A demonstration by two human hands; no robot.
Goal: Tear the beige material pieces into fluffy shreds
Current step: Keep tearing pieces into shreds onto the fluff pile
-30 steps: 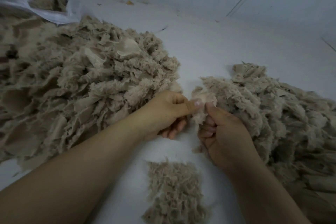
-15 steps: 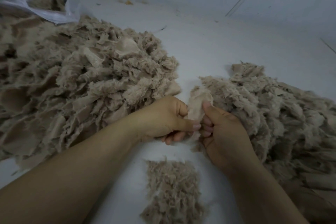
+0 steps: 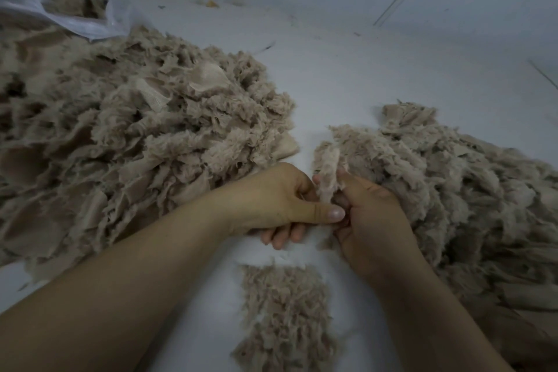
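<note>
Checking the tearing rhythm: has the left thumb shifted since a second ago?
Yes. The left hand has drawn its thumb down and toward the person, away from the right pile and closer to the small shred patch, along the held piece.

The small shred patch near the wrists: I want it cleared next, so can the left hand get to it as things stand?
Probably yes, once freed. The small shred patch lies on bare surface just below the left hand, nothing between; but that hand and the right hand grip the beige strip.
</note>
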